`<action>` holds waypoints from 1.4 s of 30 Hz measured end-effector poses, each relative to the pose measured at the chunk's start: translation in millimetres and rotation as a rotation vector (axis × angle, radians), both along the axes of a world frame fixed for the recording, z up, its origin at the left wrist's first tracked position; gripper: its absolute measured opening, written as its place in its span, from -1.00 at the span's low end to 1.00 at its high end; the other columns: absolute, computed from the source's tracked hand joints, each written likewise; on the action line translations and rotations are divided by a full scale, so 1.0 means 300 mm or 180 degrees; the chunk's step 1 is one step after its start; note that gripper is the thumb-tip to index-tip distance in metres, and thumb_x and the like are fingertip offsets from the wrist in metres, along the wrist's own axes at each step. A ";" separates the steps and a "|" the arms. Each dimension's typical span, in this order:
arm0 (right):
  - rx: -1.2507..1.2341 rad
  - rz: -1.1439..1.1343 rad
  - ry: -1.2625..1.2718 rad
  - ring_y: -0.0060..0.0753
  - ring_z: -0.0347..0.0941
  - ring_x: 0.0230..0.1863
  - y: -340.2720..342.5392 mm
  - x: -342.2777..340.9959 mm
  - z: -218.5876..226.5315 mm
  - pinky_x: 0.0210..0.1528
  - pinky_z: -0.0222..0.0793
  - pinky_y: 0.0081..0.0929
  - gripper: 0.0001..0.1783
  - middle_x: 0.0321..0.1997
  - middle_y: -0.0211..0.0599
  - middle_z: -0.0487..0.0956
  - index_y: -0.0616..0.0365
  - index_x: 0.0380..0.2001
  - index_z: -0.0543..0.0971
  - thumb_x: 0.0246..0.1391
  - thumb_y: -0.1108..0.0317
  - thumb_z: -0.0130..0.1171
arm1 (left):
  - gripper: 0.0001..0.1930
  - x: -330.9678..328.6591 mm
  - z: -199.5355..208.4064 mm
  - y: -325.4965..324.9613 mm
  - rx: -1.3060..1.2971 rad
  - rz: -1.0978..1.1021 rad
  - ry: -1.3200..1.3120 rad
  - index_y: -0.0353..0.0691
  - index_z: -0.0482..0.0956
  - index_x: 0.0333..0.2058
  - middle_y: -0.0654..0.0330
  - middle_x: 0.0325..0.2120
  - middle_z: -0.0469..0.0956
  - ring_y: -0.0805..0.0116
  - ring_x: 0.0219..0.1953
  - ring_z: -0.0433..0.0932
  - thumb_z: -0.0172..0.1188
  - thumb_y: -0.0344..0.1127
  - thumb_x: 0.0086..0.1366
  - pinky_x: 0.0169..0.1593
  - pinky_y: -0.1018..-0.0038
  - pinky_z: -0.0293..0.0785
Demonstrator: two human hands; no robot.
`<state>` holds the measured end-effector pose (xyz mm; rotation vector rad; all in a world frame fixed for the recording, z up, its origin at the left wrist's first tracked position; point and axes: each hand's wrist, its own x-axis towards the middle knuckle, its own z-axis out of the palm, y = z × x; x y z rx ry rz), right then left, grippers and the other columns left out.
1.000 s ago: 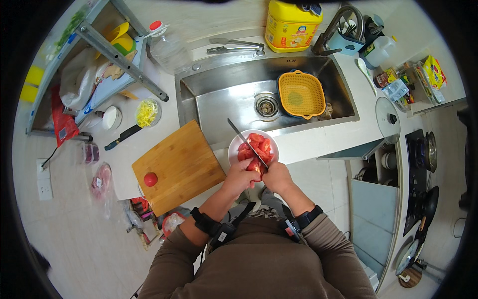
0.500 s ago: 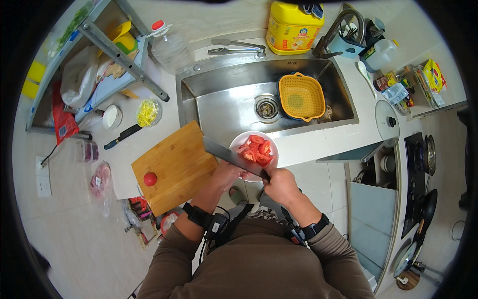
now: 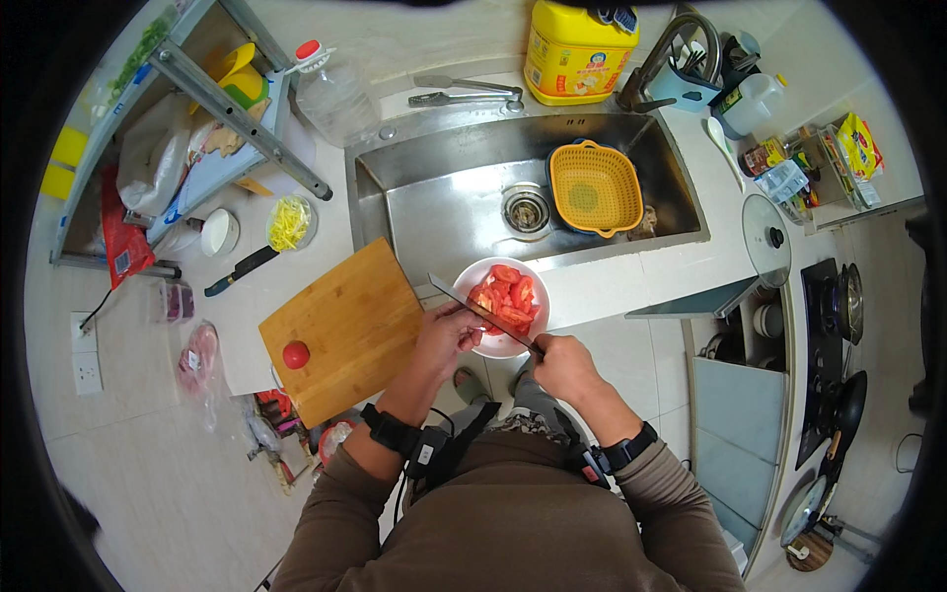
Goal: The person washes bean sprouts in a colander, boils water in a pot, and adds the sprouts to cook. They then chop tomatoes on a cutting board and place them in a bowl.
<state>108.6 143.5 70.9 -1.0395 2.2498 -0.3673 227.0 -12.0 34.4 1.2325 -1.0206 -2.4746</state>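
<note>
My right hand (image 3: 570, 370) is closed round the handle of a kitchen knife (image 3: 481, 313), whose blade slants up and left across a bowl. That white bowl (image 3: 501, 349) holds several red tomato wedges (image 3: 510, 294). Close beside the blade and the bowl's near left side is my left hand (image 3: 446, 340). Its fingers are curled together, and whatever they hold, if anything, is hidden. Left of the bowl, a wooden cutting board (image 3: 345, 316) lies at an angle on the counter. A round red tomato piece (image 3: 296, 354) rests near its lower left edge.
Behind the bowl is a steel sink (image 3: 424, 212) with a yellow basket (image 3: 597, 187) inside. A black-handled knife (image 3: 243, 271) and a bowl of yellow shreds (image 3: 293, 225) lie left. A glass lid (image 3: 766, 237) stands right, near an open cabinet door (image 3: 691, 302).
The knife has turned so its blade shows edge-on, its tip shifting right and lower. My left hand has drawn in its fingers beside the blade.
</note>
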 end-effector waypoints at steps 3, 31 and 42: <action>0.0132 -0.0093 -0.0056 0.07 0.47 -0.38 -0.020 0.013 -0.024 -0.29 0.40 -0.15 -0.84 -0.47 0.03 0.54 0.16 -0.46 0.56 -0.13 0.36 0.05 | -0.87 -0.012 -0.004 0.039 0.0030 -0.0142 -0.0094 -0.28 0.47 -0.39 0.23 -0.56 0.46 0.51 -0.59 0.38 0.10 -0.50 0.00 -0.49 0.66 0.29; -0.0158 -0.1074 -0.0727 0.11 0.47 -0.24 -0.147 -0.009 -0.074 -0.14 0.38 -0.20 -0.75 -0.40 0.20 0.52 0.36 -0.45 0.56 -0.19 0.41 0.03 | -0.60 0.013 -0.066 0.111 -0.1334 -0.0424 0.0348 -0.31 0.44 -0.02 0.26 -0.25 0.53 0.53 -0.29 0.47 0.05 -0.54 0.11 -0.17 0.59 0.40; -0.0417 -0.1031 -0.0960 0.11 0.46 -0.30 -0.046 0.002 -0.007 -0.23 0.38 -0.17 -0.76 -0.43 0.12 0.53 0.24 -0.37 0.55 -0.04 0.29 0.05 | -0.65 -0.008 -0.025 0.028 0.0402 0.0236 0.0861 -0.27 0.35 -0.04 0.12 -0.15 0.46 0.32 -0.16 0.49 0.00 -0.49 0.16 -0.17 0.41 0.47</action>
